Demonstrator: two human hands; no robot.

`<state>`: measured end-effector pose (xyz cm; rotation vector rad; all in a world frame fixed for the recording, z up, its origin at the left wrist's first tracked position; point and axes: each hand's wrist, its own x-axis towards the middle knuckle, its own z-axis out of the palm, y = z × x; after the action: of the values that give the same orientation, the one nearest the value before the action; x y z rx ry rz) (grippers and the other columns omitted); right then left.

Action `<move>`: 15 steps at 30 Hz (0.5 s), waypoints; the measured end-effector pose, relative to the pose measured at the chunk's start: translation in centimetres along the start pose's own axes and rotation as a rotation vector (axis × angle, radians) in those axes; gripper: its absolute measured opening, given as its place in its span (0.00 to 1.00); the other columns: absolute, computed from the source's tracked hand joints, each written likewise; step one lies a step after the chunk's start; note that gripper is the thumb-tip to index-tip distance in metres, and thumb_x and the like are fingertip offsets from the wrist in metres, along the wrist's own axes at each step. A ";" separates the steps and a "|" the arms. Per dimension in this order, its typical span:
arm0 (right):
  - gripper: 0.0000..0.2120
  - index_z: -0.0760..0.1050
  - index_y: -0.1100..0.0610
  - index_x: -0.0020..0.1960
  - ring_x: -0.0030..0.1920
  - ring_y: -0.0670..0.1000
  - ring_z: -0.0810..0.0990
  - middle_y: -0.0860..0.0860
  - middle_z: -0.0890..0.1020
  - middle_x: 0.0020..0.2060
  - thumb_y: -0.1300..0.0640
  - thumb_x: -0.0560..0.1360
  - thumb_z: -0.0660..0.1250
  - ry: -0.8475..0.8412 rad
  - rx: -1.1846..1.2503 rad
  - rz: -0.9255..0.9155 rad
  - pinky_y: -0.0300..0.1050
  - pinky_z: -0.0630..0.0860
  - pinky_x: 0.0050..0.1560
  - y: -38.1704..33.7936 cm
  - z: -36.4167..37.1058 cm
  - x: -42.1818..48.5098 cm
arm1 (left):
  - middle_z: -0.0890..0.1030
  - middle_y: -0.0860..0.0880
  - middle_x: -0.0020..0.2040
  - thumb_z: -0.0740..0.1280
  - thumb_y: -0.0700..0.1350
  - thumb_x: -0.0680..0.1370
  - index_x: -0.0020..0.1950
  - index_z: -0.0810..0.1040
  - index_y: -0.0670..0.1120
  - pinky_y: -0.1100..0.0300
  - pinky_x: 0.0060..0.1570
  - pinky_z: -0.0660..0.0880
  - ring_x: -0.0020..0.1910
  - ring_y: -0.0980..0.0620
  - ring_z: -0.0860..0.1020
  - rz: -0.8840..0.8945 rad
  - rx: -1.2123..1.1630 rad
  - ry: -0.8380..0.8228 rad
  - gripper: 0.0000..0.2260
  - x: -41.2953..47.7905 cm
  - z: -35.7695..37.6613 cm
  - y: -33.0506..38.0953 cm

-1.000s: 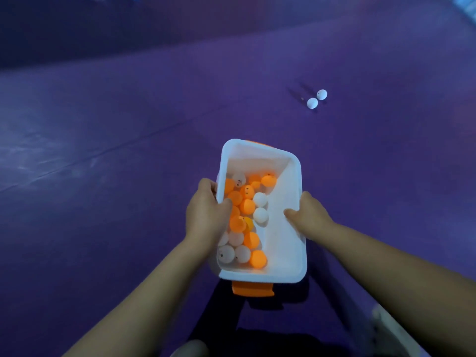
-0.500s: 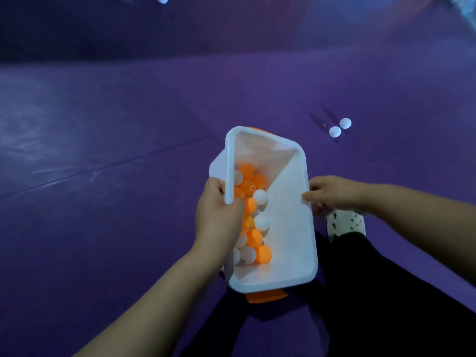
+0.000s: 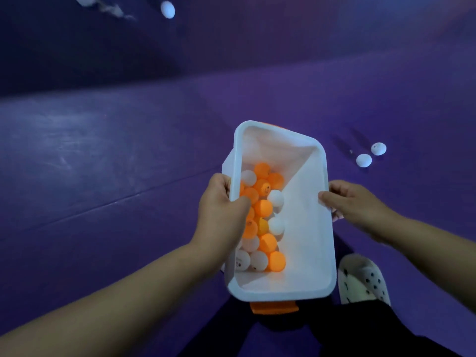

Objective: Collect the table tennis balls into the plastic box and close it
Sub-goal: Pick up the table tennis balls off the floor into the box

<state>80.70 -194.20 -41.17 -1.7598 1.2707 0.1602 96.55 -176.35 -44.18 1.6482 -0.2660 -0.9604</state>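
The plastic box (image 3: 304,228) was held off the purple floor (image 3: 103,176), lid off, between both hands. The left hand (image 3: 219,215) was clamped on the long rim at 9 o'clock, thumb hooked over the edge and into the box. The right hand (image 3: 353,204) gripped the opposite rim at 3 o'clock, thumb on top and fingers under it. The box tilted toward the left, so the balls inside (image 3: 260,217), orange and white mixed, lay heaped against the left wall, and the right half of the bottom was bare. An orange latch (image 3: 273,307) stuck out from the near end at 6 o'clock; no lid was in view.

The collecting step appeared to be in hand, not finished: 2 white balls (image 3: 371,154) lay just beside each other on the floor at about 2 o'clock from the box, and 1 more white ball (image 3: 168,9) lay well apart at 11 o'clock. A pale shoe (image 3: 363,279) showed at 5 o'clock.

The next move probably called for carrying the box toward the near pair, letting 1 hand go to pick them up, and keeping the box level enough that nothing rolled out.
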 end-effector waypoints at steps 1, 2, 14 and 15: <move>0.09 0.76 0.63 0.45 0.31 0.43 0.78 0.51 0.81 0.35 0.58 0.78 0.61 0.004 0.024 -0.017 0.36 0.76 0.34 0.1 -0.7 0.5 | 0.78 0.49 0.40 0.66 0.36 0.72 0.45 0.71 0.45 0.66 0.28 0.73 0.35 0.56 0.75 -0.003 -0.011 0.010 0.07 0.6 0.7 0.4; 0.10 0.76 0.61 0.45 0.31 0.42 0.79 0.49 0.82 0.34 0.57 0.79 0.61 0.005 0.048 -0.035 0.36 0.76 0.35 0.2 -1.5 1.1 | 0.78 0.50 0.39 0.66 0.35 0.72 0.44 0.71 0.45 0.67 0.28 0.73 0.35 0.57 0.75 -0.004 -0.018 0.022 0.07 1.1 1.5 0.8; 0.20 0.64 0.52 0.69 0.52 0.58 0.76 0.53 0.69 0.66 0.59 0.78 0.59 0.507 -0.274 -0.099 0.46 0.68 0.48 9.1 -12.6 12.9 | 0.81 0.41 0.46 0.68 0.39 0.72 0.44 0.71 0.47 0.42 0.42 0.80 0.46 0.39 0.81 -0.036 -0.007 0.197 0.07 6.9 11.5 4.9; 0.21 0.63 0.53 0.71 0.56 0.60 0.74 0.54 0.67 0.68 0.60 0.78 0.59 0.497 -0.346 -0.082 0.47 0.66 0.49 9.7 -13.2 13.8 | 0.81 0.41 0.46 0.69 0.39 0.72 0.44 0.72 0.47 0.42 0.42 0.79 0.45 0.41 0.81 -0.035 -0.003 0.217 0.07 7.2 12.1 5.0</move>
<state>74.09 -213.63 -47.49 -2.2371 1.5871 -0.1216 94.15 -191.05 -43.04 1.7432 -0.0896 -0.7987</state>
